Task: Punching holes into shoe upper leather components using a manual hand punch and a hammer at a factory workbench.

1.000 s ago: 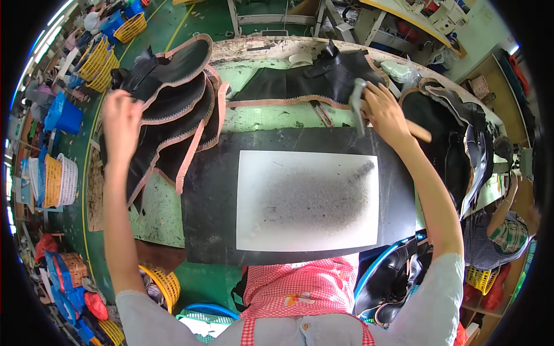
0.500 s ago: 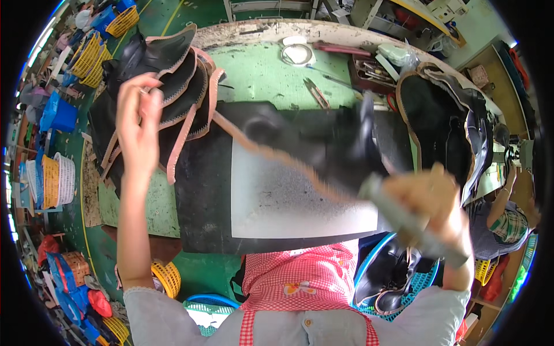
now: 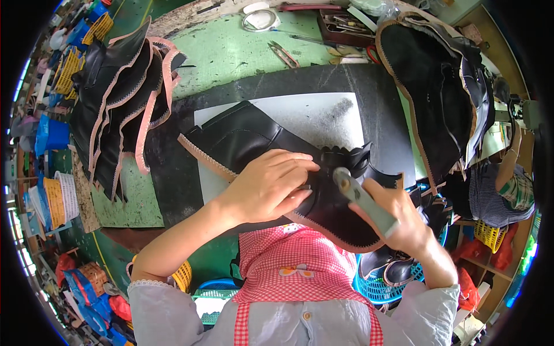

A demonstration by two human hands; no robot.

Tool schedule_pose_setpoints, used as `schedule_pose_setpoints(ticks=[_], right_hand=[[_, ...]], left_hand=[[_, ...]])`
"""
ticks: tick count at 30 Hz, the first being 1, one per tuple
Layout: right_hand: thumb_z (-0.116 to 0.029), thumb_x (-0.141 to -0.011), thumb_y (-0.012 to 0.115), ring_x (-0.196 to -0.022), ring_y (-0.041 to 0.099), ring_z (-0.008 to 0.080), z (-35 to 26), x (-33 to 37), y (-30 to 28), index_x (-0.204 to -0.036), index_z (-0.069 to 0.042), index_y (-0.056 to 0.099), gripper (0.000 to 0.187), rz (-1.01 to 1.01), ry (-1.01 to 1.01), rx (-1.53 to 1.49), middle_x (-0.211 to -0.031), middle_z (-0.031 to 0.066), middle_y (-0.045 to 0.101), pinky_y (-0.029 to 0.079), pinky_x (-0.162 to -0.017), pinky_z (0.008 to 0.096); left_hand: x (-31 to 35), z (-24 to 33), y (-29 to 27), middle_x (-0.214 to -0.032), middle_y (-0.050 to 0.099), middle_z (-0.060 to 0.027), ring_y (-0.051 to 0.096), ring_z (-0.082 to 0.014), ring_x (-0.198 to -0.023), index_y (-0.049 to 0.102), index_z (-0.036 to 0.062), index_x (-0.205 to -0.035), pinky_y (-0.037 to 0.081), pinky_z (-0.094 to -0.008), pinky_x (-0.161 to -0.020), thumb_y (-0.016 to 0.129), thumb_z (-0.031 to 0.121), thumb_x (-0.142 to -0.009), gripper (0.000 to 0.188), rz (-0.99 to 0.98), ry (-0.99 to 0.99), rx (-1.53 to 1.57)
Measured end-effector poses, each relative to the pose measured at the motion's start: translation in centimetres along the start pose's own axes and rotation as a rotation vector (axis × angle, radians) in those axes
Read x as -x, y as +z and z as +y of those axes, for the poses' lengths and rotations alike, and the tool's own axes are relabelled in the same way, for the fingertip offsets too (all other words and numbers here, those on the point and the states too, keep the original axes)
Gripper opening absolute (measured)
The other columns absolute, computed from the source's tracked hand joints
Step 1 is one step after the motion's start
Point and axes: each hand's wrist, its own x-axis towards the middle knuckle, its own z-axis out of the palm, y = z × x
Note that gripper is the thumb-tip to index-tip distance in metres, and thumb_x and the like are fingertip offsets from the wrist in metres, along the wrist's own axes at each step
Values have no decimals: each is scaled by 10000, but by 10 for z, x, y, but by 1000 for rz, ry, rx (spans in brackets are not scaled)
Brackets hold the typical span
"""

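Black leather boot upper lies at frame centre on the white sheet on the counter. Left hand presses it flat, fingers spread; right hand grips a grey-handled hammer. Best to hold the seam flat, fingers clear of the head.

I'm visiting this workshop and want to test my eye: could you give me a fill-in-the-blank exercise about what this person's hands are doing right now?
1. The left hand presses flat on a ____ leather piece.
2. The right hand grips a tool by its grey ____, the tool meeting the leather.
3. The leather lies partly over a ____ sheet on the dark mat.
4. More leather pieces with pink edges are stacked on the person's ____.

Missing words: black; handle; white; left
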Motion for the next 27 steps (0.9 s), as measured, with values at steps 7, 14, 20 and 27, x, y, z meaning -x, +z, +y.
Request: schedule_pose_setpoints(ticks=[7,14,20,27], right_hand=[[-201,-922,681,-681,627,424,14,-4,15,-944,-25,547,222,-47,45,-55,-725,208,626,468,-575,430],[-214,-921,686,-671,635,406,13,-5,11,-962,-23,555,234,-62,70,-101,-725,199,634,470,-576,405],[-221,-925,681,-660,640,390,13,-6,10,-981,-16,566,242,-70,68,-104,-727,195,632,471,-578,396],[-215,-927,676,-644,597,412,10,-7,8,-975,-9,566,238,-58,63,-119,-706,197,597,459,-575,405]], left_hand=[[-16,-4,-17,-961,569,-121,609,-275,-866,568,-24,-1024,494,-358,-785,535,35,-930,116,146,-212,-58],[-30,-8,-17,-944,698,-79,687,-153,-817,720,-3,-999,553,-256,-743,746,-32,-802,200,246,-235,192],[-31,-9,-5,-980,724,-62,694,-118,-923,694,-29,-1049,562,-253,-799,659,46,-932,143,124,-697,893],[-31,-19,0,-965,728,-48,685,-95,-921,682,-12,-1074,537,-222,-805,647,47,-940,150,51,-703,851]])
